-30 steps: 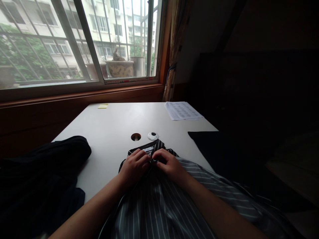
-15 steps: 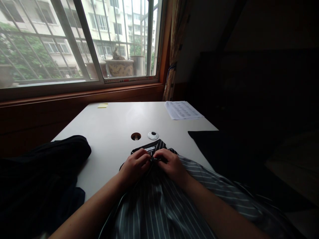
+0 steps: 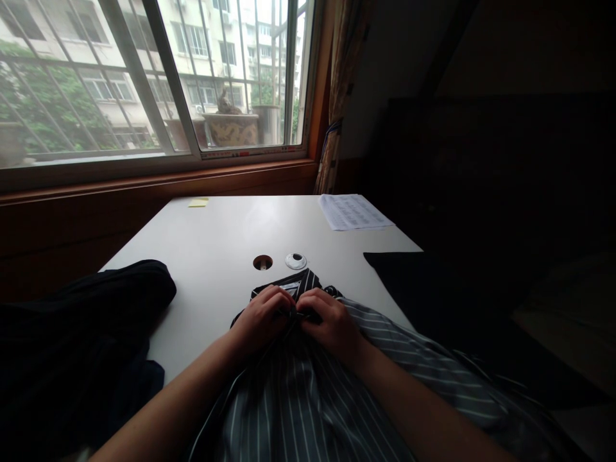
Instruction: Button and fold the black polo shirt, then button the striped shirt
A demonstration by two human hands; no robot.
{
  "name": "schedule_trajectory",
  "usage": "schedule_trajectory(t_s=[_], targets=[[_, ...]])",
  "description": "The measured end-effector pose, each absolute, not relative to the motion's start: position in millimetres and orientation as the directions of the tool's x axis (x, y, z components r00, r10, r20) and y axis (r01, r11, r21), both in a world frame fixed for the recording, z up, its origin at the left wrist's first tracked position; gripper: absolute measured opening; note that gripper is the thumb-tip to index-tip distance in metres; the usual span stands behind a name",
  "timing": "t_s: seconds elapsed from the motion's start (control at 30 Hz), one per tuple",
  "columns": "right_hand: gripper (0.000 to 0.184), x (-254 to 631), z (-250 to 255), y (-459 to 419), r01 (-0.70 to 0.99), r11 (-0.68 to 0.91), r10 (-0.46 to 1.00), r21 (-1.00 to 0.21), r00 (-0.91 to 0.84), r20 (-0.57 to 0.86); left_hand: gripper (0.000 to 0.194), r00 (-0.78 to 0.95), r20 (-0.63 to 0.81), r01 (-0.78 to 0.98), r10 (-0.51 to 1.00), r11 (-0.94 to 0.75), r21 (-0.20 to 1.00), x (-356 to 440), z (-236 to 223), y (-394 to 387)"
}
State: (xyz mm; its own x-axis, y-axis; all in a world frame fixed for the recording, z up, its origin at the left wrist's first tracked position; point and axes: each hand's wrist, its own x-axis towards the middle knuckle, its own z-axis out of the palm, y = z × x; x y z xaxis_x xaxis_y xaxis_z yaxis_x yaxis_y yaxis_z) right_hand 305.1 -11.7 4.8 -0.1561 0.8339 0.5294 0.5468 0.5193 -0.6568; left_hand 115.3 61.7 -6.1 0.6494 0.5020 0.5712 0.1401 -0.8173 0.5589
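A dark striped shirt lies on the white table, its collar pointing away from me and a pale label showing inside the neck. My left hand is closed on the fabric just below the collar, fingers bent. Beside it, my right hand pinches the opposite edge of the shirt front. The fingertips of both hands nearly meet at the neck opening. Whatever small part lies between them, perhaps a button, is hidden by the fingers and shade.
Dark clothing is heaped at the left of the table; a dark cloth hangs over its right edge. A cable hole and its round cover sit beyond the collar. Printed sheets and a yellow note lie farther back.
Both hands stay at the neck of the shirt. The fingers have shifted slightly, with the left fingertips closer to the right ones; the dark spot between them is now more covered.
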Motion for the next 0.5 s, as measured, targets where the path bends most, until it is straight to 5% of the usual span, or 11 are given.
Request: schedule_trajectory(t_s=[0.5], targets=[[0.030,305.7,-1.3,-8.9,0.542,0.574,0.793,-0.614,-0.182,0.581,0.013,0.636,0.647,0.166,0.421,-0.893,0.418,113.2,-13.4,64.2]])
